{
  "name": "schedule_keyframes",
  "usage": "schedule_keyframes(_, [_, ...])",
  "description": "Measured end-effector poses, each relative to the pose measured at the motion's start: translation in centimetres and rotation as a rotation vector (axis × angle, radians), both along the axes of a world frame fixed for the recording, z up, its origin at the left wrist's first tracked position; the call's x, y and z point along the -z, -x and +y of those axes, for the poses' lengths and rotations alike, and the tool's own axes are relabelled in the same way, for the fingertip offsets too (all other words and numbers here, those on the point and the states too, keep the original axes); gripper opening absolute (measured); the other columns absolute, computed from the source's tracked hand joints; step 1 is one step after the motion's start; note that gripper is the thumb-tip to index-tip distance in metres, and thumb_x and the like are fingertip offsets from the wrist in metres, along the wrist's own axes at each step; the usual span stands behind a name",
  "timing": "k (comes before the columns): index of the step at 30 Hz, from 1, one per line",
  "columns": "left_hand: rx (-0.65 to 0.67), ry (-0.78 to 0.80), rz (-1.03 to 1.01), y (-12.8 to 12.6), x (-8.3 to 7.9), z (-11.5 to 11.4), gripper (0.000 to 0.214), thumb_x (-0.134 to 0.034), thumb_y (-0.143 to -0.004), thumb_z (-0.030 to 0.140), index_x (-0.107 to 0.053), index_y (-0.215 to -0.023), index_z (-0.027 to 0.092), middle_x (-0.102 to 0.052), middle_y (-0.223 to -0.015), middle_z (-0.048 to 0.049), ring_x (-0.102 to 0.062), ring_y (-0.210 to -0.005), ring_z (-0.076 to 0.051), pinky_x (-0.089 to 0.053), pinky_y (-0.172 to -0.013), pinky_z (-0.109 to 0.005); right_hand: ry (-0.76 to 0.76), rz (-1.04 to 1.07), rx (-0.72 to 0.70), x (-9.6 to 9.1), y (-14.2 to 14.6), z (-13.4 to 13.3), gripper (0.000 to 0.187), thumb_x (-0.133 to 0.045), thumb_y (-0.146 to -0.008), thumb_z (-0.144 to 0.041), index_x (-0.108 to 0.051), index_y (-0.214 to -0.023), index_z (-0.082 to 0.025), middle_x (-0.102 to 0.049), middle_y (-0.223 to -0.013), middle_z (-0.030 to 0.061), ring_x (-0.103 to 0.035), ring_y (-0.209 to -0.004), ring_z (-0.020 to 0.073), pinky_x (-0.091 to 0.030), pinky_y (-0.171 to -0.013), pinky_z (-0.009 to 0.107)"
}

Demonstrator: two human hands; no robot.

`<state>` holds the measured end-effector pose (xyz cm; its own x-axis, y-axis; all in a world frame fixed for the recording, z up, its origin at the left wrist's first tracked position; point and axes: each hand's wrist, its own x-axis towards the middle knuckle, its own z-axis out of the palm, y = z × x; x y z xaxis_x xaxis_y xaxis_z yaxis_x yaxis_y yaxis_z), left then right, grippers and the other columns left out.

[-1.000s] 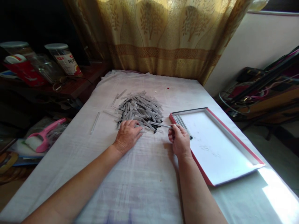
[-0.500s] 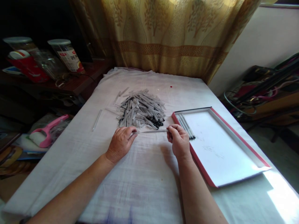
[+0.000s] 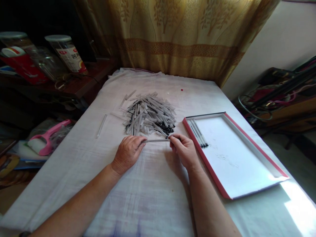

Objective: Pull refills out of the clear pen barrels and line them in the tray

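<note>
Level in front of the pile is a slim grey pen [image 3: 158, 140], stretched between my two hands. My left hand [image 3: 128, 153] is closed around its left end, with the fingertips pinching it. My right hand [image 3: 184, 148] pinches the right end, so that end is hidden. Just beyond the hands lies a heap of clear pen barrels [image 3: 148, 113], mixed with small black pieces [image 3: 166, 127] at its near right side. Right of my right hand, several pens with black ends [image 3: 198, 133] lie side by side in a shallow red-edged box lid [image 3: 213, 177].
One loose clear barrel [image 3: 101, 126] lies left of the heap on the white tablecloth [image 3: 145, 204]. A tiny red bit [image 3: 182, 90] is near the back. Jars [image 3: 70, 54] stand on a dark cabinet at left, above a pink-handled item [image 3: 49, 138]. A curtain [image 3: 182, 46] hangs behind.
My right hand has moved left toward my left hand, and the visible length of the thin piece between them is shorter. My left hand has stayed almost in place.
</note>
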<state>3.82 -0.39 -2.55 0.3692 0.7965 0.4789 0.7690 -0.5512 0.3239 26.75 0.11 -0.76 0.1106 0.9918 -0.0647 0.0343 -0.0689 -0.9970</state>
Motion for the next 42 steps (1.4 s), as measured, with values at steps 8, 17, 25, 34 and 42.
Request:
schedule_keyframes(8, [0.132, 0.115, -0.238, 0.7, 0.5, 0.5, 0.021, -0.055, -0.095, 0.029, -0.072, -0.105, 0.022, -0.076, -0.093, -0.0056, -0.070, -0.085, -0.018, -0.056, -0.078, -0.030, 0.030, -0.216, -0.263, 0.4, -1.3, 0.1, 0.019, -0.072, -0.072, -0.038, -0.078, -0.077, -0.021, -0.073, -0.072, 0.0018, -0.065, -0.069, 0.0178, -0.049, -0.062, 0.027])
schedule_keyframes(17, [0.163, 0.090, -0.289, 0.6, -0.1, 0.3, 0.017, -0.060, -0.092, 0.023, -0.073, -0.102, 0.021, -0.077, -0.090, -0.0047, -0.070, -0.082, -0.017, -0.056, -0.078, -0.028, 0.009, -0.234, -0.300, 0.0, -1.0, 0.0, 0.019, -0.068, -0.077, -0.036, -0.079, -0.079, -0.021, -0.077, -0.077, 0.0023, -0.069, -0.074, 0.0202, -0.053, -0.070, 0.030])
schedule_keyframes(25, [0.019, 0.160, -0.313, 0.3, 0.3, 1.1, 0.024, -0.055, -0.094, 0.030, -0.067, -0.113, 0.022, -0.074, -0.102, -0.0064, -0.069, -0.092, -0.019, -0.057, -0.085, -0.031, -0.110, -0.358, -0.217, -0.5, -0.5, 0.1, 0.017, -0.064, -0.080, -0.030, -0.079, -0.081, -0.022, -0.077, -0.081, 0.0039, -0.070, -0.077, 0.0210, -0.053, -0.072, 0.031])
schedule_keyframes(34, [-0.058, 0.137, -0.316, 0.7, 0.6, 1.0, 0.031, -0.053, -0.093, 0.030, -0.062, -0.122, 0.022, -0.072, -0.110, -0.0073, -0.068, -0.100, -0.021, -0.056, -0.092, -0.036, -0.057, -0.720, 0.536, -2.4, -10.6, 1.3, 0.035, -0.062, -0.077, -0.042, -0.078, -0.097, -0.018, -0.077, -0.091, 0.0113, -0.069, -0.080, 0.0273, -0.053, -0.075, 0.040])
schedule_keyframes(42, [-0.048, 0.123, -0.295, 0.7, 1.1, 1.1, 0.029, -0.052, -0.094, 0.029, -0.064, -0.118, 0.020, -0.072, -0.109, -0.0090, -0.068, -0.101, -0.022, -0.056, -0.092, -0.037, 0.278, -1.079, 0.442, -0.6, -13.2, 2.5, 0.042, -0.047, -0.085, -0.029, -0.072, -0.117, -0.019, -0.077, -0.101, 0.0121, -0.069, -0.096, 0.0293, -0.050, -0.077, 0.037])
